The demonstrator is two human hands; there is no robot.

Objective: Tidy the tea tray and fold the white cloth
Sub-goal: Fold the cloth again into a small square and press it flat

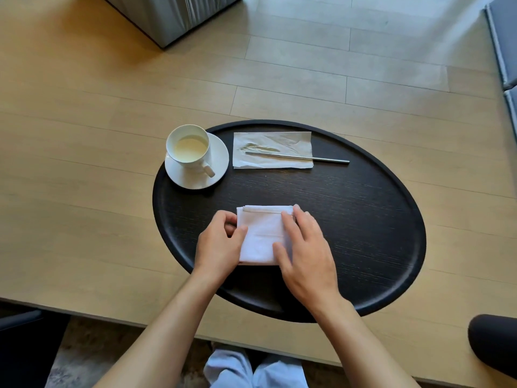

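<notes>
Left hand pinches the left edge, right hand presses fingers flat on soft, light folded white cloth near the black oval wooden tray's front edge; grip folded edges.

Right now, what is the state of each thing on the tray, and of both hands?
white cloth: folded small, flat on tray
cup: upright on saucer, holds pale liquid
paper napkin: flat, creased
metal straw: lying partly on the napkin
left hand: grips the cloth's left edge
right hand: pressing the cloth
</notes>
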